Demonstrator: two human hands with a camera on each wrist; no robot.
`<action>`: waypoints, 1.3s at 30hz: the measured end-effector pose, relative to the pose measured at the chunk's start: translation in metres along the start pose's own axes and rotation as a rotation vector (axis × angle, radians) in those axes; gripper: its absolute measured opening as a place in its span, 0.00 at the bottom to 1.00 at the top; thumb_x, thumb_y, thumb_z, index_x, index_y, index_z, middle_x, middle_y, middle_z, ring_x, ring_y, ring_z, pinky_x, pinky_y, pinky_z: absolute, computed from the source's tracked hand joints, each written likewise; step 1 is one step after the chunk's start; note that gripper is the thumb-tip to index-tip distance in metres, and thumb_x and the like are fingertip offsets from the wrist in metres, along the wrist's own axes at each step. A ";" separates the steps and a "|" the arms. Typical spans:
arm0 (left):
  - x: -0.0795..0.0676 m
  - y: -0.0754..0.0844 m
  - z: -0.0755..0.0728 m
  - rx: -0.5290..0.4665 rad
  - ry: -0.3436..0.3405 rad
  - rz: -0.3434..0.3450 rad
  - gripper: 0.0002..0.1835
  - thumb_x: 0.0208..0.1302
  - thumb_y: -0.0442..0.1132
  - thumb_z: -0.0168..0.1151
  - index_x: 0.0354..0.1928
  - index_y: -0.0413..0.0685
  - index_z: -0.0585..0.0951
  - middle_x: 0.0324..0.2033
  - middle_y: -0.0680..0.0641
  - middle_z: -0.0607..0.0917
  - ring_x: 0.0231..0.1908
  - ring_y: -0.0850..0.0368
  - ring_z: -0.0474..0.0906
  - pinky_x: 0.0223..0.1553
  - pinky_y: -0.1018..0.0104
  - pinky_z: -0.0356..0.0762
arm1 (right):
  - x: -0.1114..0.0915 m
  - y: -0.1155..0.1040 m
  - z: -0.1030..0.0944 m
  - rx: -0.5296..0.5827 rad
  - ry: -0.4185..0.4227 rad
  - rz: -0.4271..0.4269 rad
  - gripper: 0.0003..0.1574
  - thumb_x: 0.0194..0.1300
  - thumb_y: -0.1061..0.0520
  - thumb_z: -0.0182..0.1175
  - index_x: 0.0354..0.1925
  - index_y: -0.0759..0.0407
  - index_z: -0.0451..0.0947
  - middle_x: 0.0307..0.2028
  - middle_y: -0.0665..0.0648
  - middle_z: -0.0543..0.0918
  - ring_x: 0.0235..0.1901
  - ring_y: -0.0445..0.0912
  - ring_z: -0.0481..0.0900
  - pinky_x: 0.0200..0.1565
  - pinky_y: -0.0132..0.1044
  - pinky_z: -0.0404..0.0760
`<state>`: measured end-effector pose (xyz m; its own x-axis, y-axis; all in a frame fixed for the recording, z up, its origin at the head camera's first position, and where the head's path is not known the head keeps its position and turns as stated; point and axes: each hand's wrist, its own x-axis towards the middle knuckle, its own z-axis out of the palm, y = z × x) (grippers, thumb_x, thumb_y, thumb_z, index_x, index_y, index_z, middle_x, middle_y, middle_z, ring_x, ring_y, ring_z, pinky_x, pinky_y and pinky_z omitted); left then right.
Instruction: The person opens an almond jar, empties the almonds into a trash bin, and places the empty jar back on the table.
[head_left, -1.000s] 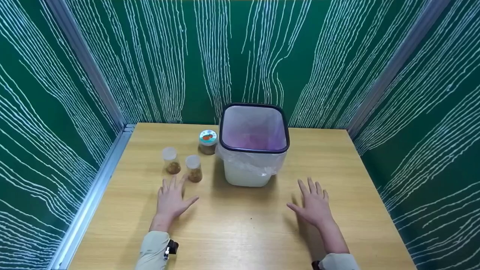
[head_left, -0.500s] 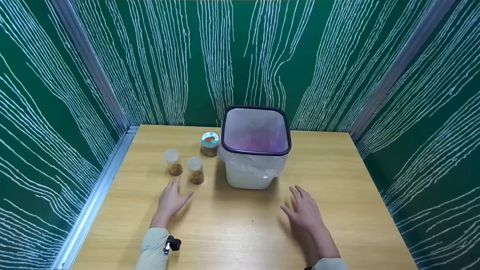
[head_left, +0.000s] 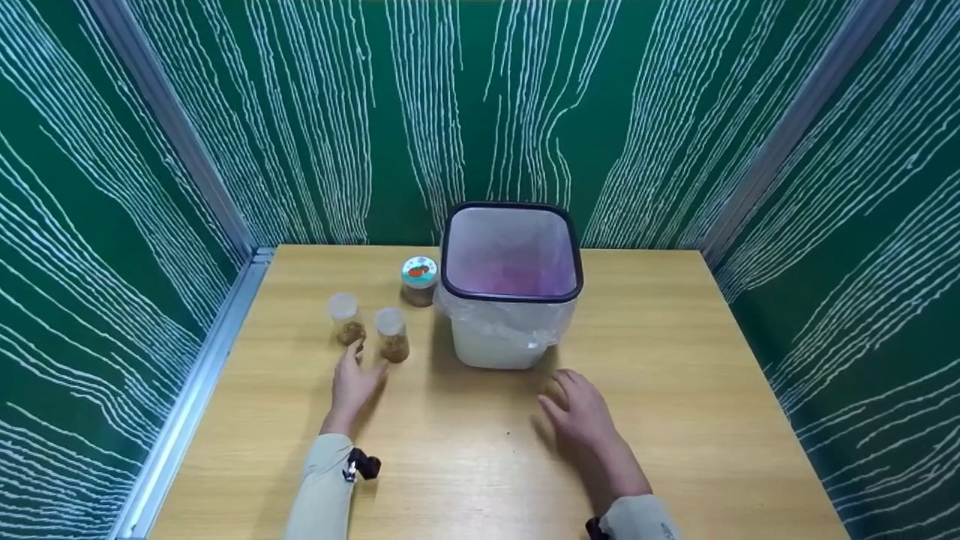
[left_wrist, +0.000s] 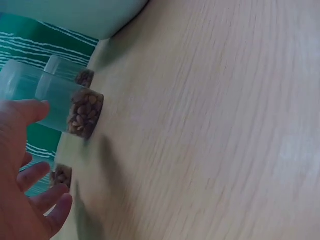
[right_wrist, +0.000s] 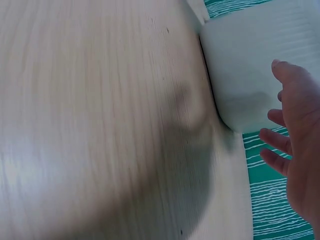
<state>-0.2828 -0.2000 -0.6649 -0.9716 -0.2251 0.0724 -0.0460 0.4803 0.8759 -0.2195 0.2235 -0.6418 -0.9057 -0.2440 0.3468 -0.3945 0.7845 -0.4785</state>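
The white square bin [head_left: 495, 349] is the biggest thing on the wood-grained table [head_left: 480, 472] that could suffer: should the person's right hand [head_left: 585, 411] swing inward, it might bump the wall, or its fingers could snag the loose plastic liner [head_left: 517, 321] drooping below the black rim [head_left: 512, 298]. Shoved left, the bin could nudge the short jar with a picture-labelled lid [head_left: 419, 285] just beside it. The likelier trouble lies with the slim front jar [head_left: 392, 337] and the slim left jar [head_left: 345, 316]. They stand close together, so fingers pushed in for one could tip the other; narrow, smooth walls would make either easy to topple. Were a cap loose, the brown nut-like pieces [left_wrist: 85, 112] might spill.

The bin stands upright beyond the right hand and to its left, near it. That hand has its fingers gently bent, the thumb apart, nothing in its grasp. The left hand [head_left: 354, 386] is well apart from the other and also empty, thumb and fingers parted. Both slim jars stand upright just ahead of it: the front one past the thumb, the left one past the foremost fingertip. Whether either digit touches a jar cannot be told.
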 end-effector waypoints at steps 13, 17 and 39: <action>0.018 -0.001 0.026 -0.094 0.081 -0.004 0.42 0.54 0.42 0.74 0.68 0.39 0.64 0.62 0.37 0.72 0.60 0.41 0.69 0.61 0.51 0.66 | 0.005 -0.010 0.017 0.094 0.011 -0.015 0.22 0.64 0.48 0.64 0.50 0.62 0.79 0.46 0.60 0.82 0.49 0.54 0.78 0.52 0.52 0.75; 0.023 0.000 0.031 -0.083 0.082 0.013 0.41 0.52 0.43 0.76 0.66 0.40 0.67 0.60 0.38 0.74 0.58 0.43 0.71 0.60 0.53 0.67 | 0.005 -0.015 0.017 0.100 -0.032 0.033 0.22 0.64 0.48 0.64 0.51 0.60 0.79 0.46 0.57 0.82 0.50 0.53 0.78 0.53 0.51 0.75; 0.031 -0.010 0.051 -0.035 0.103 0.031 0.33 0.45 0.43 0.80 0.53 0.42 0.76 0.49 0.41 0.81 0.52 0.46 0.76 0.58 0.55 0.69 | 0.015 -0.035 0.024 0.102 -0.110 0.015 0.19 0.64 0.50 0.64 0.48 0.61 0.81 0.45 0.59 0.82 0.48 0.55 0.78 0.52 0.54 0.75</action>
<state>-0.3243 -0.1688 -0.6957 -0.9434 -0.2974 0.1469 -0.0065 0.4593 0.8883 -0.2235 0.1789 -0.6391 -0.9210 -0.2979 0.2512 -0.3893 0.7278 -0.5646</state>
